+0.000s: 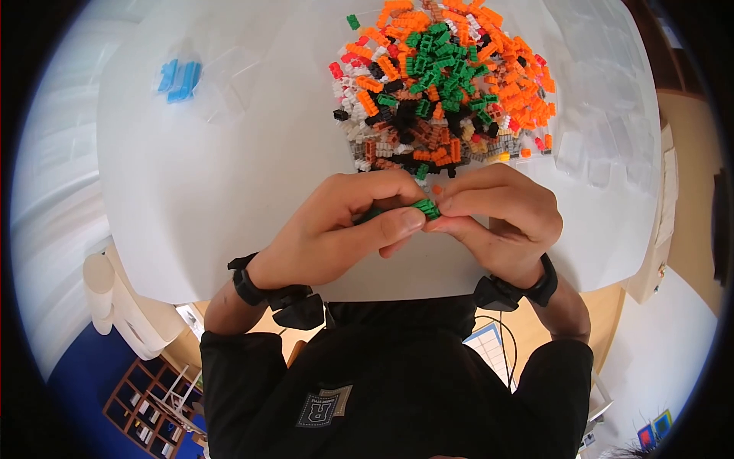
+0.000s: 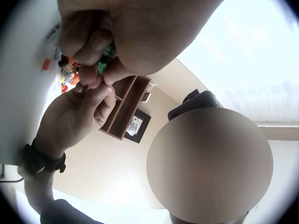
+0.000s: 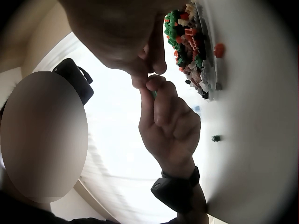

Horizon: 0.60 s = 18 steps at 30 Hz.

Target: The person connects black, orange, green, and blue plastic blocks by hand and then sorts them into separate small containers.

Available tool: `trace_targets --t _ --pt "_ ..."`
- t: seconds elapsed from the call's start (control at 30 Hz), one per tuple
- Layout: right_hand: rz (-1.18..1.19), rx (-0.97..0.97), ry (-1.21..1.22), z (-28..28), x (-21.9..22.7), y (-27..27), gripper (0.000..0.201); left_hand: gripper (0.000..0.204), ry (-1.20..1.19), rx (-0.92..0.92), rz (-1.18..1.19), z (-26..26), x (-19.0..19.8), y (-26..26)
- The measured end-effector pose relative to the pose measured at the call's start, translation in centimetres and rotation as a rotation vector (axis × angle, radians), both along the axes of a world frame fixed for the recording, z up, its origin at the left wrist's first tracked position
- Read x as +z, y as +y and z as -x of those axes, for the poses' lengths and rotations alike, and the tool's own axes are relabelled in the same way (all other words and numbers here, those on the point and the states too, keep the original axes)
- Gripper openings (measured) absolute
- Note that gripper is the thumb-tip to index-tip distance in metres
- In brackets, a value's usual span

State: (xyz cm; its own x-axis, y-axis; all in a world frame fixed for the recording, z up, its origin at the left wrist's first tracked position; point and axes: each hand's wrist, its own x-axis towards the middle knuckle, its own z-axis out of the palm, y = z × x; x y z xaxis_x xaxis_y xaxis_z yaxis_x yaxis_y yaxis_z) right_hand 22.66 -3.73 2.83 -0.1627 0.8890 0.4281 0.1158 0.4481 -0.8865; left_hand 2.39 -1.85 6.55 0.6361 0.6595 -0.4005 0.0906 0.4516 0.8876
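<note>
Over the near part of the table, my left hand pinches a small green toy building brick between thumb and index finger. The thumb and index fingertip of my right hand pinch at the brick's right end, so the fingertips of both hands meet there. In the left wrist view a little green shows between the fingers; the rest is covered. A loose green brick lies on the table beneath the left hand. Just beyond the fingertips is an orange brick.
A large pile of mixed bricks, orange, green, black, white and brown, covers the table's far middle. Blue pieces and a clear plastic bag lie at the far left. Clear plastic packaging lies at the right on the white table.
</note>
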Motion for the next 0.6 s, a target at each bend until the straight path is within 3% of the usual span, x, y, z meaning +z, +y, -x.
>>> trace_targets --t 0.2,0.6 --pt "-0.023 0.014 -0.032 -0.18 -0.04 -0.22 0.021 0.015 -0.052 -0.031 0.108 0.23 0.23 0.21" --pt "-0.013 0.008 -0.028 0.05 -0.01 -0.24 0.019 0.02 -0.028 0.005 0.062 -0.02 -0.19 -0.14"
